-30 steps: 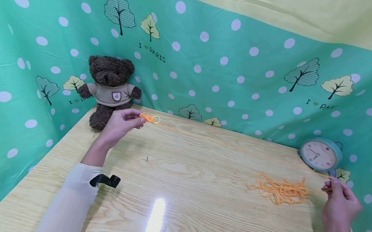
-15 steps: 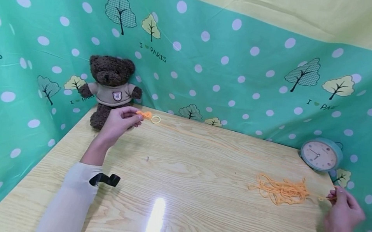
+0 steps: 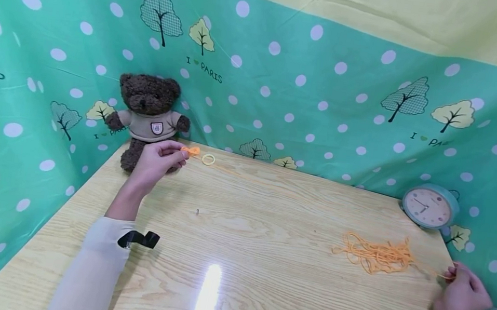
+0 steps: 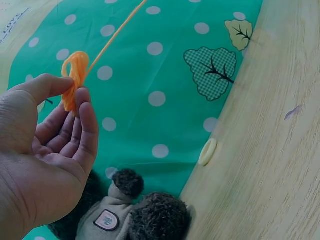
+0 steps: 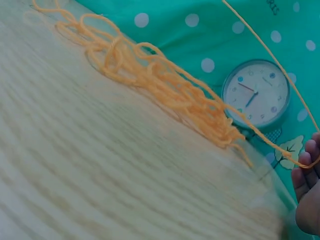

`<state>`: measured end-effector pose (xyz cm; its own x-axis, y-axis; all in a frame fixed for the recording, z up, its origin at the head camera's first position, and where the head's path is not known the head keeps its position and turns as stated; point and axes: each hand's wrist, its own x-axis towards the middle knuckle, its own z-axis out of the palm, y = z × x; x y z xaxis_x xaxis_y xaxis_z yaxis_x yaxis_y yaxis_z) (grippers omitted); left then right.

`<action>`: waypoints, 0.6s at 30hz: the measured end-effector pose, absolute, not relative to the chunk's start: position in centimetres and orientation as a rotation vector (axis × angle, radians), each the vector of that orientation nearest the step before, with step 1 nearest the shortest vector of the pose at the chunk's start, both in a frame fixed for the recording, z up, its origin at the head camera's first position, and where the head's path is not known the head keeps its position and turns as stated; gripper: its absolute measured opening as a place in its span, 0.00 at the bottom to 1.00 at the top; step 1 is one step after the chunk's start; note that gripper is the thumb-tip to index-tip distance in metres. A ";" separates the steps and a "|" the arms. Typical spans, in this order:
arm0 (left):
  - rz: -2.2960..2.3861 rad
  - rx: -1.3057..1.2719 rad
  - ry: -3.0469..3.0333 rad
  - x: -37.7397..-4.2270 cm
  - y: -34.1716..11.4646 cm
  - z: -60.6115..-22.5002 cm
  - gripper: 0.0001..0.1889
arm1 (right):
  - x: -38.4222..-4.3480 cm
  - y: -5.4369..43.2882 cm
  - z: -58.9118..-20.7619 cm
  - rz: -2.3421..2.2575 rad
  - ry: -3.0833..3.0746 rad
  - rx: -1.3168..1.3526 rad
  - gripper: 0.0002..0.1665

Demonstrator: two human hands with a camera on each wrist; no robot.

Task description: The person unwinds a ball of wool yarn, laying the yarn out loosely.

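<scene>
Between thumb and fingertips, my left hand [image 3: 153, 163] pinches a small looped bundle of orange yarn [image 4: 76, 75], held up in front of the bear. A taut strand of yarn [image 4: 114, 38] leads away from it; the head view shows it running thinly rightward. At the far right edge, my right hand [image 3: 465, 296] holds the yarn with curled fingers, partly cut off in the right wrist view. From there a strand [image 5: 260, 134] runs back to a loose, tangled heap of orange yarn [image 3: 377, 254] on the table.
A pale yellow ring [image 3: 208, 159] lies near the table's back edge. A brown teddy bear [image 3: 148, 97] in a grey top sits at the back left, a round teal clock [image 3: 427, 206] at the back right. Behind the wooden table [image 3: 262, 261] hangs a green dotted curtain [image 3: 280, 96].
My right hand has moved right and toward me, drawing the strand along. My left hand has shifted slightly left and up, so the bundle appears apart from the ring. The heap stays put.
</scene>
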<state>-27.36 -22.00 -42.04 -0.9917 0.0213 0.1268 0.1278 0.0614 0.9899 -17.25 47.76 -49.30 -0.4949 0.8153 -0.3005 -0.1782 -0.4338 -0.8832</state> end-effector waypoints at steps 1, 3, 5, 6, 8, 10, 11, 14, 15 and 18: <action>-2.094 -0.158 -2.229 -27.4 -22.0 -42.0 0.11 | -17.2 47.8 -49.4 1.982 -1.112 -1.005 0.10; -2.086 -0.155 -2.237 -27.4 -22.0 -42.1 0.11 | -17.2 47.8 -49.6 1.972 -1.207 -1.021 0.10; -2.066 -0.160 -2.266 -27.4 -22.0 -42.1 0.13 | -17.3 47.7 -49.7 1.960 -1.334 -1.043 0.10; -2.056 -0.168 -2.282 -27.4 -22.0 -42.2 0.14 | -17.3 47.6 -49.8 1.949 -1.413 -1.051 0.10; -2.055 -0.178 -2.302 -27.5 -21.8 -42.3 0.16 | -17.5 47.3 -50.0 1.908 -1.578 -1.057 0.11; -2.055 -0.201 -2.311 -27.5 -21.7 -42.4 0.18 | -17.6 46.9 -50.1 1.849 -1.708 -1.058 0.12; -2.055 -0.209 -2.311 -27.5 -21.6 -42.5 0.19 | -17.7 46.8 -50.1 1.819 -1.758 -1.056 0.13; -2.038 -0.226 -2.319 -27.6 -21.5 -42.6 0.19 | -17.8 46.2 -50.1 1.762 -1.796 -1.052 0.18; -2.034 -0.231 -2.322 -27.6 -21.5 -42.6 0.19 | -17.8 46.1 -50.0 1.757 -1.784 -1.056 0.19; -2.003 -0.236 -2.357 -27.6 -21.4 -42.7 0.19 | -18.0 45.3 -49.6 1.769 -1.724 -1.049 0.22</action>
